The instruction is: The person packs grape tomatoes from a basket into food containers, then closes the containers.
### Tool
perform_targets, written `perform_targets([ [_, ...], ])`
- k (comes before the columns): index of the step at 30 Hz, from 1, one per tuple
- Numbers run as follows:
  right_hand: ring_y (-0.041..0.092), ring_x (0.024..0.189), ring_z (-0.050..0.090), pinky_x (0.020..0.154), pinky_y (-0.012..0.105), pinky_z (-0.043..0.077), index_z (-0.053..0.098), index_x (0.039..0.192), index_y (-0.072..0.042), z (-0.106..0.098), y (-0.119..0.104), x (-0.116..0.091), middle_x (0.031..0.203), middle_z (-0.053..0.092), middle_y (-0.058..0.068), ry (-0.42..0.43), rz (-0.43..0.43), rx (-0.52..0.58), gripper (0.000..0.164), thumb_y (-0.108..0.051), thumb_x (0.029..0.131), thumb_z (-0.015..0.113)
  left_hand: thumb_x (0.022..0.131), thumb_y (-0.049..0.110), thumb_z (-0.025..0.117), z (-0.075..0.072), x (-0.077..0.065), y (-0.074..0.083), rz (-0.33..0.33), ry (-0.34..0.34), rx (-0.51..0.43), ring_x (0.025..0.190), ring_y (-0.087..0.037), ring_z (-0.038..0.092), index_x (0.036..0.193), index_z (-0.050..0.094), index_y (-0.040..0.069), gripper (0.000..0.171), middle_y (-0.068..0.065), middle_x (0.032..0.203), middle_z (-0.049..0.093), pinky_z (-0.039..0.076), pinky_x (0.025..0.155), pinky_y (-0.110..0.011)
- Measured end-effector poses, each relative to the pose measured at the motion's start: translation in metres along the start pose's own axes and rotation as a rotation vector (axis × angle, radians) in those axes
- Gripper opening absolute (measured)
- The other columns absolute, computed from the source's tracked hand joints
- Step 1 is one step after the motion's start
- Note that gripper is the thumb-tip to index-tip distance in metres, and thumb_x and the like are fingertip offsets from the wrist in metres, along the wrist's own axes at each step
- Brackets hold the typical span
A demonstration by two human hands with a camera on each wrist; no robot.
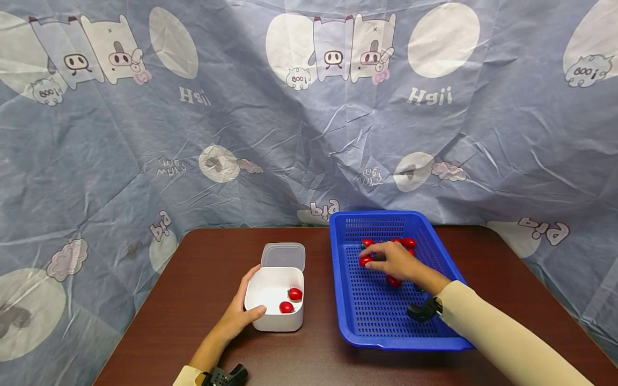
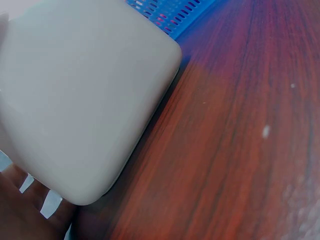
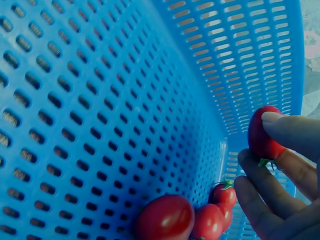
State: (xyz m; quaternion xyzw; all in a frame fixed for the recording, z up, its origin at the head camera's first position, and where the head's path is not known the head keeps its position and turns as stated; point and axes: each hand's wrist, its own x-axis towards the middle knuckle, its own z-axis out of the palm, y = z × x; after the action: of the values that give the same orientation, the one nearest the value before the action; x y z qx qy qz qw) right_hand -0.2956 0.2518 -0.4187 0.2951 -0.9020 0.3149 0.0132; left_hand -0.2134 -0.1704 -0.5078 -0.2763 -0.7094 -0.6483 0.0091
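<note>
In the head view, my left hand [image 1: 237,312] holds a square white container [image 1: 279,322], thumb over the near rim and fingers along its left side. Two red cherry tomatoes lie inside, one [image 1: 295,294] by the right wall and another [image 1: 286,307] nearer the front. My right hand [image 1: 398,261] is over the blue basket [image 1: 340,305] and pinches a cherry tomato [image 3: 264,134] between thumb and fingers, its green stem end pointing down in the right wrist view. Several more tomatoes, including a large-looking one [image 3: 166,218], lie in the basket below, some partly hidden by the hand.
A translucent lid [image 1: 284,254] sits just behind the white container. Both containers stand on a dark reddish-brown wooden table [image 1: 193,279]. The basket's raised perforated walls surround my right hand. A patterned grey-blue cloth [image 1: 270,118] hangs behind the table.
</note>
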Motion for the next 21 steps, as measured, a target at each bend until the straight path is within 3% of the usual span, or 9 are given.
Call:
perform_targets([
  [10, 0.018, 0.094, 0.068, 0.083, 0.043, 0.053, 0.073, 0.107, -0.016, -0.001, -0.015, 0.005, 0.104, 0.071, 0.002, 0.062, -0.03, 0.017, 0.022, -0.017, 0.085, 0.074, 0.083, 0.012, 0.066, 0.0, 0.0, 0.0, -0.003, 0.002, -0.002, 0.123, -0.046, 0.034, 0.154, 0.013, 0.014, 0.088, -0.022, 0.147, 0.027, 0.045, 0.093, -0.036],
  [21, 0.018, 0.096, 0.068, 0.084, 0.044, 0.052, 0.072, 0.11, -0.013, -0.003, -0.032, 0.011, 0.104, 0.072, 0.001, 0.13, -0.078, 0.108, 0.024, -0.015, 0.086, 0.073, 0.083, 0.014, 0.067, 0.0, 0.0, 0.001, 0.001, 0.002, -0.005, 0.123, -0.046, 0.034, 0.154, 0.014, 0.017, 0.088, -0.02, 0.147, 0.028, 0.045, 0.092, -0.037],
])
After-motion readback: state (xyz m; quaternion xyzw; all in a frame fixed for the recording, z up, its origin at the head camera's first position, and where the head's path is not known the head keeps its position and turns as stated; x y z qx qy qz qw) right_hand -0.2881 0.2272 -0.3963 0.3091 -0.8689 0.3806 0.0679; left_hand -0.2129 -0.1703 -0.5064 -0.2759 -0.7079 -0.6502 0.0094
